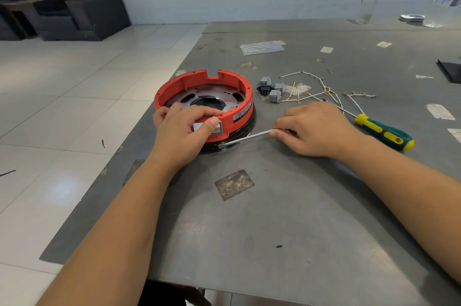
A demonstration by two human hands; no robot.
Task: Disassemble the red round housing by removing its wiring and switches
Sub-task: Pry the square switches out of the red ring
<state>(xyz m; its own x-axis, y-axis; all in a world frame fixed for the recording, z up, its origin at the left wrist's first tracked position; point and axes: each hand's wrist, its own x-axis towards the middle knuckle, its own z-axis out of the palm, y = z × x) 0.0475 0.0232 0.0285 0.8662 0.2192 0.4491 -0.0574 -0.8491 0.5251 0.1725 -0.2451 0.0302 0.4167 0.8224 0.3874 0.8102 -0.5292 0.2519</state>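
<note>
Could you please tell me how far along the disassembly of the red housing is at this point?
Mostly done: several grey switches and loose wires already lie on the table, beside a screwdriver. In hand: the left hand grips the red housing at a last grey part on its wall, while the right hand pinches a thin strip. That part remains.
</note>
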